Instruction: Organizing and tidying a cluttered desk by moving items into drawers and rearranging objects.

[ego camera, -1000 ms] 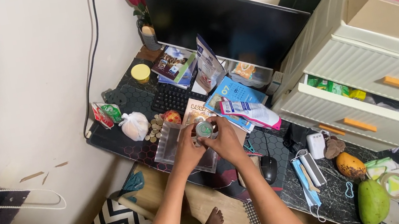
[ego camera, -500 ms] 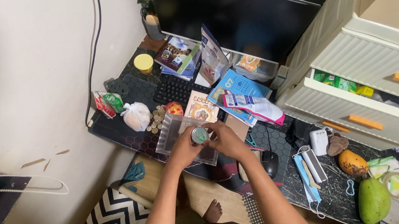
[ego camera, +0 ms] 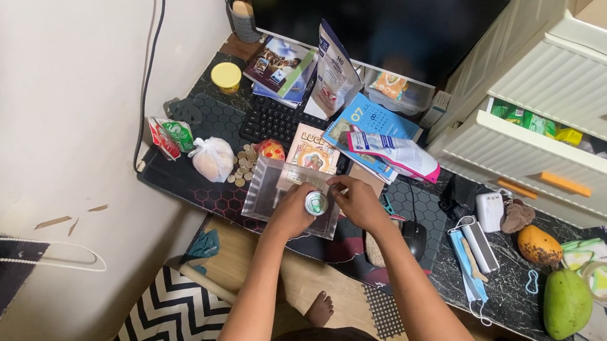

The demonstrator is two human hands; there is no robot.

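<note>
Holding small round tin (ego camera: 316, 202) — both hands (ego camera: 294, 212), over clear box (ego camera: 265, 190).

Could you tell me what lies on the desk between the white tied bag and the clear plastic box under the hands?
In the head view, a pile of coins lies between the white bag and the clear box.
</note>
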